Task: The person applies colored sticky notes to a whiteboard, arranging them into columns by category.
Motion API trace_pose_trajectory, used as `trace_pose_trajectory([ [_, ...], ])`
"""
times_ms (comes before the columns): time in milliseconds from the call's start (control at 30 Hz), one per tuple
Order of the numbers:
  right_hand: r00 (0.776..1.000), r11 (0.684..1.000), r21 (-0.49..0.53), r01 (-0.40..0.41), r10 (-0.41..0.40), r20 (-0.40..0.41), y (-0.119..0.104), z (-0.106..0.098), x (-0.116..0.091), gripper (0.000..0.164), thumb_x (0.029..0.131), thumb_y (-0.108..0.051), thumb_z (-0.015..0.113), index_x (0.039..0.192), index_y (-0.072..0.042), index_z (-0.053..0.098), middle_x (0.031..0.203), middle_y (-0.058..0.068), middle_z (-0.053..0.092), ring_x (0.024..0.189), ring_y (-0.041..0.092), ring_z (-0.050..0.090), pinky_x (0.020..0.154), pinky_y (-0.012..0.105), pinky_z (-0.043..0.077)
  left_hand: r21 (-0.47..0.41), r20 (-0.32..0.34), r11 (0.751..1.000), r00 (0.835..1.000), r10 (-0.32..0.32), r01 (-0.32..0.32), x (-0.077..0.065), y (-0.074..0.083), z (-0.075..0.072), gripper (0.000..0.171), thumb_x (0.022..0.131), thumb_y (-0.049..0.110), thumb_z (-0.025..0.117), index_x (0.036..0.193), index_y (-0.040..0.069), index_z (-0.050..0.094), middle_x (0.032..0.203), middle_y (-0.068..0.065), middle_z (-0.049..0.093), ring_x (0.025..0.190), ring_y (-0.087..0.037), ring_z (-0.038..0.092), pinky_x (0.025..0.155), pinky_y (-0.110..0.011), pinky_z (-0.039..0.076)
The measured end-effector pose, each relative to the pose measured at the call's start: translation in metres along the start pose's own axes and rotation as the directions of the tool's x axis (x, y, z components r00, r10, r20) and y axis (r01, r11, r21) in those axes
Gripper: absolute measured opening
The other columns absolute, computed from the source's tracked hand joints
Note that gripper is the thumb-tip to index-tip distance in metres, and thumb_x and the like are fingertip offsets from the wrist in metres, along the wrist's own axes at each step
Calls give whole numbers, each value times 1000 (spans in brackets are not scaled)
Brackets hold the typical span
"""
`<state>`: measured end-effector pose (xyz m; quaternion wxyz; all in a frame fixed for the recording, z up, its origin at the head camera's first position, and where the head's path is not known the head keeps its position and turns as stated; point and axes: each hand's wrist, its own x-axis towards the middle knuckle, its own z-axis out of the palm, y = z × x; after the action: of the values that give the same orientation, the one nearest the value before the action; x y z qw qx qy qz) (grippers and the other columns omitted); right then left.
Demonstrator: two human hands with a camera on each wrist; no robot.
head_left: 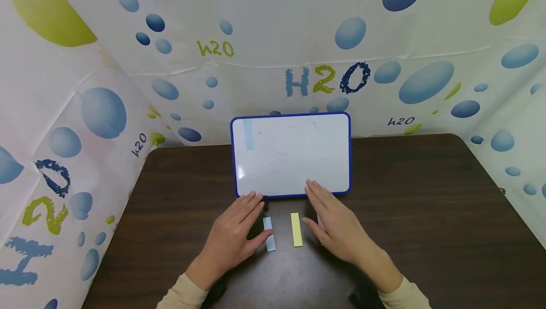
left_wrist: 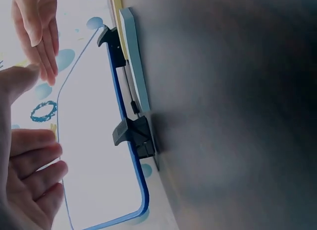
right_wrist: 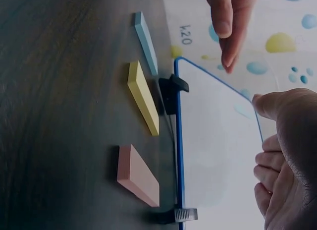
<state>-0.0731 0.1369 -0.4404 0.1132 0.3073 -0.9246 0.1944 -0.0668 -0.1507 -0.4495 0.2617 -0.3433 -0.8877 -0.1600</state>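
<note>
one whiteboard (head_left: 294, 162), one pale blue strip (head_left: 249, 134) at its upper left, two black clips (left_wrist: 141, 138) on its lower edge. three pads on table (head_left: 405, 195) in front, in a row: blue pad (right_wrist: 146, 44), yellow pad (head_left: 296, 229), pink pad (right_wrist: 137, 175). head view: pink pad mostly hidden by right hand (head_left: 341, 223); right wrist view shows it and both clips. left hand (head_left: 233, 231) and right hand both relaxed, fingers extended, thumbs apart, holding nothing, raised over the pads.
</note>
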Motion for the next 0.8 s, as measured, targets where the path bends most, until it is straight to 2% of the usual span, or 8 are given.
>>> trace_pose_trajectory([
  [133, 1000, 1000, 3, 27, -27, -1, -4, 3, -1, 69, 100, -36, 63, 156, -3, 39, 165, 9, 36, 152, 24, 37, 123, 44, 37, -18, 45, 1000, 999, 20, -19, -2, 4, 1, 64, 83, 49, 82, 125, 2, 72, 133, -14, 69, 126, -28, 66, 105, -46, 54],
  [300, 995, 996, 22, 91, -91, -28, -10, 9, 0, 67, 101, -36, 63, 154, -1, 41, 163, 12, 40, 151, 26, 39, 118, 48, 43, -60, 100, 998, 995, 20, -14, -4, 5, -1, 63, 77, 48, 87, 120, 4, 75, 128, -11, 72, 125, -26, 67, 106, -43, 54],
  [500, 991, 992, 21, 124, -123, -49, -14, 15, -1, 65, 103, -39, 58, 153, 0, 42, 161, 14, 42, 151, 26, 40, 118, 46, 43, -103, 186, 995, 982, 17, 2, -9, 4, -2, 63, 80, 50, 84, 123, 5, 74, 129, -9, 72, 125, -24, 67, 104, -42, 56],
  [800, 990, 992, 28, 124, -125, 65, -26, 21, -4, 61, 106, -39, 53, 155, -4, 42, 164, 10, 38, 153, 23, 36, 119, 44, 42, -60, 314, 998, 949, -7, 27, -11, 5, -5, 71, 85, 59, 75, 132, 5, 69, 138, -9, 67, 134, -24, 60, 111, -40, 51],
])
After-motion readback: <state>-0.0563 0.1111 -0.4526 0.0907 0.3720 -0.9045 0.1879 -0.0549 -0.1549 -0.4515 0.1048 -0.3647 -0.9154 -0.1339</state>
